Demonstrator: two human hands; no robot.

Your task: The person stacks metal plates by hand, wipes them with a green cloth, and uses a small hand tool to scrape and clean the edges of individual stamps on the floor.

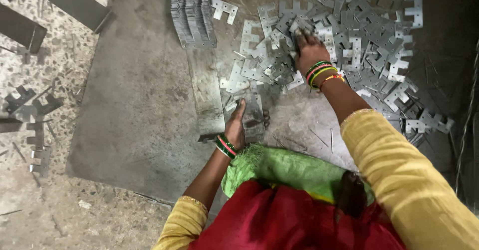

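On the grey steel sheet point(139, 115) covering the floor, the left hand point(236, 126) clasps a small stack of stamped metal plates point(253, 114) near the sheet's front edge. The right hand point(309, 50) reaches into the loose pile of notched plates point(359, 40) toward the far right, fingers curled on one; a neat stacked row point(192, 18) stands at the far edge.

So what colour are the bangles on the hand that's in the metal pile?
Green, red and yellow bangles on the right hand, seen in the head view.

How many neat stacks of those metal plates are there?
2: one upright-packed stack at the sheet's far edge, one under the left hand. The loose pile may hide more.
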